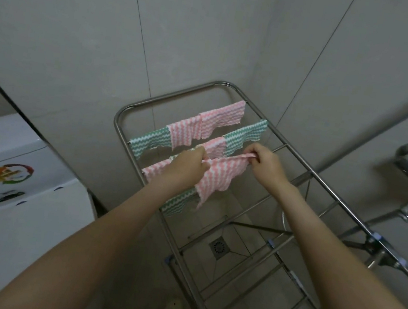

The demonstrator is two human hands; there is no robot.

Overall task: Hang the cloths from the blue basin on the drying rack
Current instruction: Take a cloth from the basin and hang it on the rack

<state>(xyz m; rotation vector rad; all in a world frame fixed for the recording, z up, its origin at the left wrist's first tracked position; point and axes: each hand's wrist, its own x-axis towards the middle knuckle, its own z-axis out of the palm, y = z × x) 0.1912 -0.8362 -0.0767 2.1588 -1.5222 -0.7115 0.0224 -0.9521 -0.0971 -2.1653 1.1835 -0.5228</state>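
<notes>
Pink-and-white and green-and-white zigzag cloths (202, 130) hang on the silver steel drying rack (299, 166); beside it, a white toilet tank (12, 152).

Left grip (187, 165) and right grip (267, 164) far forward, side by side, both pinched.

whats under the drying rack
Through the rack: tiled floor with a square drain. The floor beneath the hung cloths, and beneath the pink cloth that the left hand and right hand grip, is covered.
</notes>
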